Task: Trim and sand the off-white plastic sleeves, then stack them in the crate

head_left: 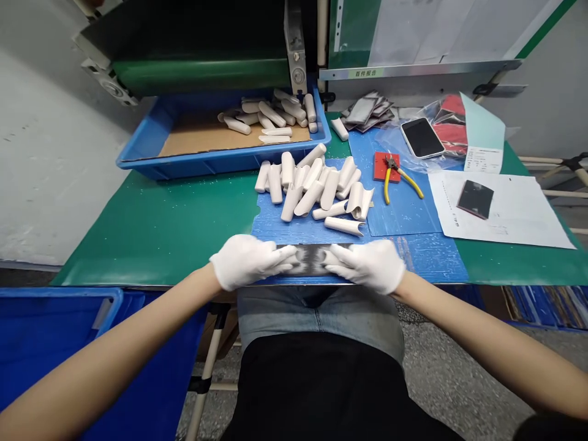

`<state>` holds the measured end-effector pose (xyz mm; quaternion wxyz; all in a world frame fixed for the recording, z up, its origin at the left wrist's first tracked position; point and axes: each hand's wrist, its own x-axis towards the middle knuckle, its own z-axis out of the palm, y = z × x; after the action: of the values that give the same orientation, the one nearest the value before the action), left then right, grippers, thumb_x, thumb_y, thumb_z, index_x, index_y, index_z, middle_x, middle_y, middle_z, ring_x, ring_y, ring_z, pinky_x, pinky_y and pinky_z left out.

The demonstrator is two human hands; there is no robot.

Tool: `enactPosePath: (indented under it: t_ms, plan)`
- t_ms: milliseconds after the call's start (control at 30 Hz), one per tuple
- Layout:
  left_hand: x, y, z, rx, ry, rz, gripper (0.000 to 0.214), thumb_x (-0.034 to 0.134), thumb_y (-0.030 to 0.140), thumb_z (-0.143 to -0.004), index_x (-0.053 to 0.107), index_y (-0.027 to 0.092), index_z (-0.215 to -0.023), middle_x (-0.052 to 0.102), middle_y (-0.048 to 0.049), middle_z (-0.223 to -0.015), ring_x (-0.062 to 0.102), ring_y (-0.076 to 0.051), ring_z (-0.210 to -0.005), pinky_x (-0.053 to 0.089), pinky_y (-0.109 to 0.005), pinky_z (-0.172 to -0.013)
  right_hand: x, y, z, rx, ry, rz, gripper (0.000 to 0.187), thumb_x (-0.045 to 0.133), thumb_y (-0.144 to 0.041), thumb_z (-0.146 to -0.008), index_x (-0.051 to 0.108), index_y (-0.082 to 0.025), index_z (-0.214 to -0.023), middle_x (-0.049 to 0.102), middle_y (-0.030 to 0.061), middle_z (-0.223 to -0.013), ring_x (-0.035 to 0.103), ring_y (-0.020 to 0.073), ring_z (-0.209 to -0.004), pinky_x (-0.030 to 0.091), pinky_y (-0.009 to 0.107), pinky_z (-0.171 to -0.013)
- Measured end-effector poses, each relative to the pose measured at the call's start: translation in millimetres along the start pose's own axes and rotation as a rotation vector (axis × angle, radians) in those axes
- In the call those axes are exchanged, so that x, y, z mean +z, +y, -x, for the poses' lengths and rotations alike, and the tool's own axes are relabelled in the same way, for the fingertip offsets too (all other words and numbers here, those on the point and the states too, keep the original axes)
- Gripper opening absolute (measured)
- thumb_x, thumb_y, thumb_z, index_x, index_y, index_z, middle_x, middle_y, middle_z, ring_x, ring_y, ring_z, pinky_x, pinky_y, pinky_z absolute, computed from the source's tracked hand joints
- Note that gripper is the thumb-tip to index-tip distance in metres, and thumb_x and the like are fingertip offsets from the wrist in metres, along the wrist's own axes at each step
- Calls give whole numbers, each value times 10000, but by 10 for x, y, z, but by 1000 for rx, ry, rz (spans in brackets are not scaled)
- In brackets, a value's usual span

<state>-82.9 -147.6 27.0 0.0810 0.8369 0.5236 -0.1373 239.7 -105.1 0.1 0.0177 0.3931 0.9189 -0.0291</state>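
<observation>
Both my hands wear white gloves and rest at the front edge of the table. My left hand (pixel 248 262) grips the left end of a dark, grey-streaked flat sheet (pixel 312 258), which lies on a blue mat (pixel 294 229). My right hand (pixel 367 265) grips the sheet's right end, and the fingertips of both hands nearly meet over it. Just beyond the sheet lies a loose pile of white rolled sleeves (pixel 312 187). Neither hand touches them. The sheet's middle shows between my fingers, but its ends are hidden under my gloves.
A blue tray (pixel 220 159) lined with cardboard holds more white rolls behind the pile. To the right lie yellow-handled pliers (pixel 399 177) on a red pad, a smartphone (pixel 422 138) on plastic, and papers (pixel 500 208). A blue crate (pixel 55 343) stands below left. A green-rollered machine (pixel 202 73) rises behind.
</observation>
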Motion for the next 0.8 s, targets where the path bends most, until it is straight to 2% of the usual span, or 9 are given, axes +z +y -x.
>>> enactPosePath:
  t_ms: [100, 167, 233, 400, 500, 667, 733, 800]
  plan:
    - [-30, 1, -50, 75, -36, -44, 767, 159, 764, -1032, 673, 326, -1396, 634, -92, -844, 503, -190, -702, 370, -367, -693, 1, -28, -57, -94, -9, -14, 696, 255, -761, -1068, 757, -288, -1161, 794, 59, -876, 645, 186, -701, 140, 341, -588]
    - [-23, -20, -51, 56, -47, -48, 771, 126, 747, -1038, 664, 355, -1427, 624, -86, -819, 484, -183, -667, 366, -359, -679, 5, -18, -55, -57, 22, 3, 682, 265, -739, -1078, 769, -280, -1110, 782, 56, -819, 615, 179, -659, 152, 346, -592]
    - [3, -34, -52, 44, -39, -64, 771, 109, 741, -1040, 648, 382, -1458, 627, -87, -823, 491, -187, -660, 363, -353, -668, 26, -2, -37, 6, 65, -4, 655, 275, -708, -1089, 778, -289, -1127, 764, 49, -763, 603, 178, -643, 167, 350, -599]
    - [76, -22, -92, 151, 24, -90, 701, 159, 722, -1059, 607, 410, -1499, 663, -84, -848, 532, -182, -660, 353, -334, -659, 56, 11, 1, -83, 51, -20, 658, 314, -752, -1065, 762, -296, -1220, 779, 41, -821, 621, 174, -670, 152, 341, -593]
    - [153, -60, -108, 148, 87, -120, 627, 239, 678, -1082, 665, 379, -1432, 636, -69, -762, 506, -162, -597, 332, -312, -621, 64, 16, 25, -9, 139, 21, 625, 338, -718, -1077, 786, -286, -1135, 725, 25, -688, 577, 154, -597, 137, 336, -579]
    - [332, -163, -114, 279, 283, -201, 525, 369, 661, -1079, 688, 367, -1374, 572, -32, -660, 435, -144, -507, 248, -302, -537, 147, 34, 47, -148, 338, 50, 548, 462, -725, -1047, 789, -287, -1083, 690, -10, -636, 517, 122, -524, 116, 326, -559]
    - [371, -166, -115, 258, 353, -186, 491, 385, 631, -1088, 718, 351, -1316, 543, -17, -630, 397, -134, -486, 235, -296, -531, 179, 28, 44, -124, 427, 56, 517, 493, -706, -1048, 792, -284, -1060, 646, -24, -579, 498, 115, -505, 123, 318, -557]
    - [373, -138, -131, 249, 367, -177, 509, 374, 655, -1084, 711, 373, -1341, 573, -24, -656, 398, -136, -495, 224, -293, -540, 196, 1, 19, -97, 458, 44, 509, 500, -697, -1049, 798, -286, -1031, 639, -23, -563, 504, 115, -506, 124, 316, -553]
